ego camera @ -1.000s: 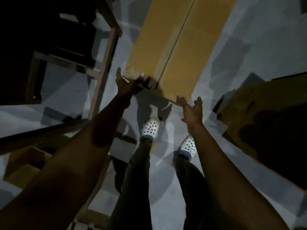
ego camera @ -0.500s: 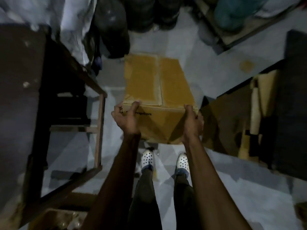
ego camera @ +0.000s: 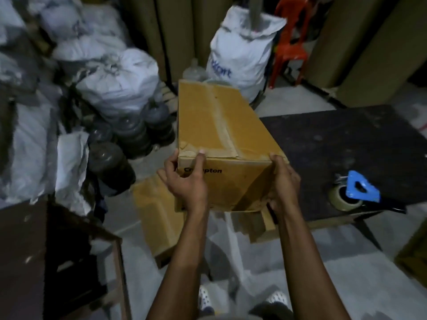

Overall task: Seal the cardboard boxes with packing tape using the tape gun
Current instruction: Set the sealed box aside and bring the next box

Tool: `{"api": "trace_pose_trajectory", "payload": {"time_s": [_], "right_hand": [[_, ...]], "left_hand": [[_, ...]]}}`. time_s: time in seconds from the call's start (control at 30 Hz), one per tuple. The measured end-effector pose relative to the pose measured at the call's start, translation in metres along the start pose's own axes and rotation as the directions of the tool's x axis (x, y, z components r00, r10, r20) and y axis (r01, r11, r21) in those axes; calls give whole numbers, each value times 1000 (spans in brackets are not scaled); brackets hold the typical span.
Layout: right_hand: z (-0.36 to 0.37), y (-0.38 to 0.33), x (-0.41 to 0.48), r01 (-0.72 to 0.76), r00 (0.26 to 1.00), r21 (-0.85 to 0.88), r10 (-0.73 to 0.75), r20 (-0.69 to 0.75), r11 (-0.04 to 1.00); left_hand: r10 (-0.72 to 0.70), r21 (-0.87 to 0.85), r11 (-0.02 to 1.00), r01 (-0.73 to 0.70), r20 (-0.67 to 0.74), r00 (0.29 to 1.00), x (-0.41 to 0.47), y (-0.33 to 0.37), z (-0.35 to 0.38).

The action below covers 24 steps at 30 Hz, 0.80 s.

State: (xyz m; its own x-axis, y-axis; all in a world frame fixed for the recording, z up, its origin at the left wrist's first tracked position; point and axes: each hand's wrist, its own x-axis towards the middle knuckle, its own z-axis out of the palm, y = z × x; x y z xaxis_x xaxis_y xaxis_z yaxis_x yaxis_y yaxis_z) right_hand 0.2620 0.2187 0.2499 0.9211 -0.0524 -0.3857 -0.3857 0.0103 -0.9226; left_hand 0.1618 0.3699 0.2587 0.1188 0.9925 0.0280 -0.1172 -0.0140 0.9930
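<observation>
**Both hands hold the box at the table's left edge**

The box (ego camera: 221, 135) sits at the middle of the view, long side running away from the person, with its near end gripped between the two hands. A pale strip runs along its top seam and folds over the near edge. Dark print shows on the near face, partly covered by the left thumb.

The left hand (ego camera: 184, 183) clasps the near left corner. Its thumb points up the near face to the top edge, and its fingers curl round the left side. The right hand (ego camera: 284, 181) clasps the near right corner, thumb up at the top edge, fingers wrapped round the right side and mostly hidden behind it. Both forearms reach straight forward from the near edge of the view, roughly parallel, wrists bent a little inward towards the box.

The box's right side overlaps the left edge of a dark table (ego camera: 346, 139); whether it rests on it cannot be told. The tape gun (ego camera: 354, 192), blue with a roll of tape, lies on the table's near edge, to the right of the right hand and apart from it.

A second box (ego camera: 154, 218) lies on the floor just below the held one. White sacks (ego camera: 115, 84) and dark jugs (ego camera: 111, 167) crowd the far left, and a red chair (ego camera: 291, 35) stands far right.
</observation>
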Motion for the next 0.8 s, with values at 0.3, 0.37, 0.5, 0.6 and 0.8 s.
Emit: {"api": "trace_pose_trajectory", "payload": {"time_s": [0.3, 0.37, 0.5, 0.6, 0.8], "right_hand": [[-152, -91, 82, 114, 979, 122, -91, -180, 986], [-194, -104, 105, 150, 968, 132, -119, -220, 980], [-265, -127, 150, 227, 933, 76, -194, -304, 971], [-312, -133, 183, 248, 913, 54, -215, -346, 967], [-368, -136, 252, 227, 889, 98, -165, -427, 969]], "left_hand": [[82, -124, 991, -54, 240, 967, -124, 46, 151], [66, -137, 990, -28, 279, 958, -158, 44, 181], [15, -145, 989, 35, 331, 944, -221, 36, 243], [-5, -138, 989, 60, 368, 930, -259, 25, 283], [21, -116, 993, 34, 439, 898, -310, 8, 357]]}}
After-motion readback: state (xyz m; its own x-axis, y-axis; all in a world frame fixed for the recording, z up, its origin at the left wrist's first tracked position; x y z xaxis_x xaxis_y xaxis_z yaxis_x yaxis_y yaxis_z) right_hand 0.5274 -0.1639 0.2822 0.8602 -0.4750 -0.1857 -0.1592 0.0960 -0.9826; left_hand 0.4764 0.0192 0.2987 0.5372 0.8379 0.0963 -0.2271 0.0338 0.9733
